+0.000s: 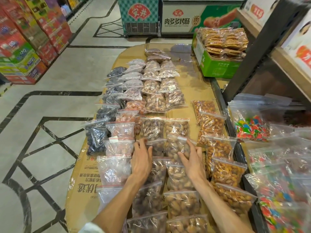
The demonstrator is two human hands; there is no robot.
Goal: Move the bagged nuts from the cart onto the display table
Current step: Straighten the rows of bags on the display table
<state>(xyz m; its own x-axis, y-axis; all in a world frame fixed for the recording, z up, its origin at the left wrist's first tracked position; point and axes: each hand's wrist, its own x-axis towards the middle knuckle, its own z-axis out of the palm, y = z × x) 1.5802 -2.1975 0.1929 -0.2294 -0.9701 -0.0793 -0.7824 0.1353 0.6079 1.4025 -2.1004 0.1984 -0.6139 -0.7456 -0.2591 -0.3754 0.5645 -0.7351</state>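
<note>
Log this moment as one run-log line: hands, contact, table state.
left hand: resting on dark nut bag | right hand: fingers on pale nut bag | display table: bags in rows

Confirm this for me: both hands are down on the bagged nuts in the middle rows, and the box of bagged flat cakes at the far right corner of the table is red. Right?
Not quite: the box is green, not red, as the head view shows. The rest holds: the left hand and right hand are both down on the bagged nuts in the middle rows, and the box of bagged flat cakes sits at the table's far right corner.
</note>
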